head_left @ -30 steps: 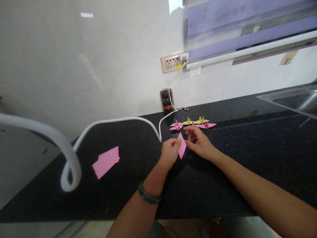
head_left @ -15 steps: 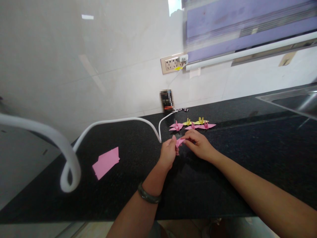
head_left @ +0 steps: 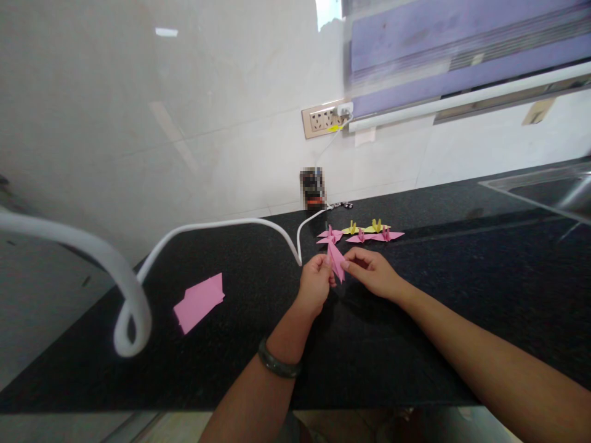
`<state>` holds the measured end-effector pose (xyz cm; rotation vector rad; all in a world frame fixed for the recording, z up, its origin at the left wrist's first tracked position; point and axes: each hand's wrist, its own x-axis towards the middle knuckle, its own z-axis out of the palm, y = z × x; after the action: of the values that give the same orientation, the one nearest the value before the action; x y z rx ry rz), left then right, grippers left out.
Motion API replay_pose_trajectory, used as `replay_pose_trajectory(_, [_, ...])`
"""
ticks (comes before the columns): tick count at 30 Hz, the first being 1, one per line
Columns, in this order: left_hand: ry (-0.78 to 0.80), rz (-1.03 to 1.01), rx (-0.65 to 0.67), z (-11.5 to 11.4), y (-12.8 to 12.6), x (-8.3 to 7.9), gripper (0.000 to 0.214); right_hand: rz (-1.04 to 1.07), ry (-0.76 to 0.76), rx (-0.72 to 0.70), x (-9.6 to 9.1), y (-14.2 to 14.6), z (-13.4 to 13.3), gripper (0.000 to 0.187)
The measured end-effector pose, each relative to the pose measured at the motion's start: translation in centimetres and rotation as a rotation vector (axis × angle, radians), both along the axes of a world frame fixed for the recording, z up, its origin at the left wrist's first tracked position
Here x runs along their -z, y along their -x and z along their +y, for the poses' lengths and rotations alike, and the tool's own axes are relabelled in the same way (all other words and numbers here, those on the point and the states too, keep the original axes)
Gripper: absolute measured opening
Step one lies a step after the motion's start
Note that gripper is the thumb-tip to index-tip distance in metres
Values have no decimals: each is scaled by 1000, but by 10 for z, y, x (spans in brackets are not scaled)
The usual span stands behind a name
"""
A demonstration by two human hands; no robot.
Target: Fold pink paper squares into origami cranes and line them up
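Observation:
Between my hands is a folded piece of pink origami paper point(head_left: 337, 261), narrow and pointed, held above the dark counter. My left hand point(head_left: 316, 284) pinches its left side, with a dark bangle on that wrist. The thumb and fingers of my right hand point(head_left: 372, 271) close on its right edge. Just beyond stand several folded paper cranes: a pink crane point(head_left: 327, 235) at the left, a yellow crane point(head_left: 353, 228) and another yellow crane point(head_left: 377, 226) behind, and more pink cranes point(head_left: 386, 235) in front of these.
Pink paper sheets point(head_left: 199, 303) lie stacked on the black counter point(head_left: 258, 369) at left. A thick white cable point(head_left: 221, 224) loops across the left side. A blurred-out device point(head_left: 313, 188) leans on the wall below a socket point(head_left: 323, 119). A metal sink point(head_left: 554, 184) is at far right.
The pink paper has turned in my hands and now stands more upright, with its point toward the cranes. My hands have shifted only slightly.

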<state>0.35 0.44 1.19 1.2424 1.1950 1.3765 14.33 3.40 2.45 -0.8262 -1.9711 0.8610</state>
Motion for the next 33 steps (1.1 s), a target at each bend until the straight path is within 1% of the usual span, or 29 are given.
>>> replay_pose_trajectory(3, [4,-4,7,0,0,-1,31,53,93,-57,-1,0,0,20])
replay_pose_trajectory(7, [21,-7,6,-1,-1,-3,32,91,145,-95,-2,-2,1,22])
replay_pose_trajectory(12, [22,-7,0,0,-1,-1,31,74,125,-79,-2,-2,2,22])
replay_pose_trajectory(17, [30,12,-14,2,-1,2,30,8,45,5,-1,-1,3,18])
replay_pose_trajectory(23, [38,30,2,-1,-2,-3,32,-15,12,84,3,0,6,14])
replay_pose_trajectory(26, [33,40,17,-2,-3,-5,34,-19,23,77,4,-1,6,13])
replay_pose_trajectory(31, [14,44,23,-1,-3,-3,32,12,97,3,2,-2,4,16])
replay_pose_trajectory(33, [1,44,-8,-1,-2,-2,33,25,125,-21,1,-1,3,16])
